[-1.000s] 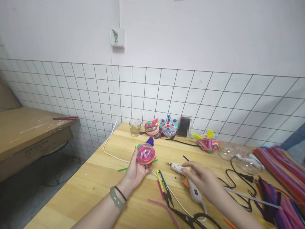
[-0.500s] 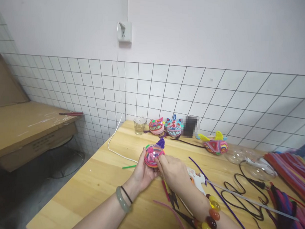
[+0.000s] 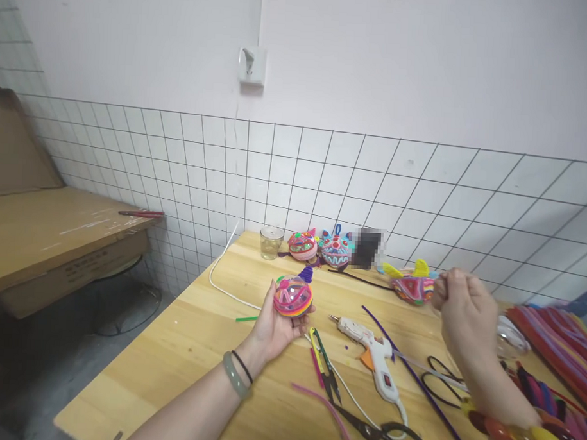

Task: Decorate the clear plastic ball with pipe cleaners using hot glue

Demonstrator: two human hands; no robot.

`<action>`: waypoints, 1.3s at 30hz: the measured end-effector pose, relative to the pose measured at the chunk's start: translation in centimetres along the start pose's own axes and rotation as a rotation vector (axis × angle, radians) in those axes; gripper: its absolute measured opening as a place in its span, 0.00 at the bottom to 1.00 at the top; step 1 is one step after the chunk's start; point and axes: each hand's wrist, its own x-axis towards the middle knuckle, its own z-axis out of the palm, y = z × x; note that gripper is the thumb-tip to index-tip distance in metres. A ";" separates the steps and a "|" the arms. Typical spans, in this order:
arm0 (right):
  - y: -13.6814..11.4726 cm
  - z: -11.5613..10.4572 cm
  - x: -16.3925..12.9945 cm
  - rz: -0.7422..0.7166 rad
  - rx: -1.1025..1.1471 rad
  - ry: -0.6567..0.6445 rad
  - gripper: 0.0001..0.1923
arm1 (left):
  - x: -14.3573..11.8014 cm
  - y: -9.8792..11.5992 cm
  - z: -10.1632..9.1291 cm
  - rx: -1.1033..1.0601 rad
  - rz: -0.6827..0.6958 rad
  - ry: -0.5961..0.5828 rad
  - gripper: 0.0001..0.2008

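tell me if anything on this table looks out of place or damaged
Nothing looks damaged or spilled. The left hand cups a round multicoloured pipe-cleaner ball; the white glue gun lies on its side on the wooden table, amid loose pipe cleaners.

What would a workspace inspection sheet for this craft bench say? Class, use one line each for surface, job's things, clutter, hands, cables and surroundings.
Surface: pale wooden table, set against a tiled wall.
Job's things: colourful ball ornament with a purple tip, held above the table.
Clutter: white glue gun, thread snips, black scissors, pipe cleaners, three finished ornaments and a glass by the wall.
Hands: left hand cups the ball ornament; right hand raised in a loose fist, contents unclear.
Cables: white cord runs up to the wall socket; black cord coiled at right.
Surroundings: cardboard box at left.
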 end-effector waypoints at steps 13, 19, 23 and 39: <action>0.2 5.3 -9.7 -0.127 -0.313 -0.907 0.18 | -0.6 0.8 0.0 -0.034 0.001 -0.141 0.40; -2.2 3.9 -9.7 -0.265 -0.430 -1.285 0.15 | -0.7 1.2 0.2 -0.034 0.017 -0.168 0.40; -2.7 6.2 -8.8 -0.301 -0.224 -0.861 0.06 | -0.8 0.7 0.3 -0.020 -0.002 -0.132 0.38; -2.4 9.0 -8.8 -0.129 0.195 -0.472 0.08 | -0.9 0.1 0.2 -0.053 -0.122 -0.224 0.40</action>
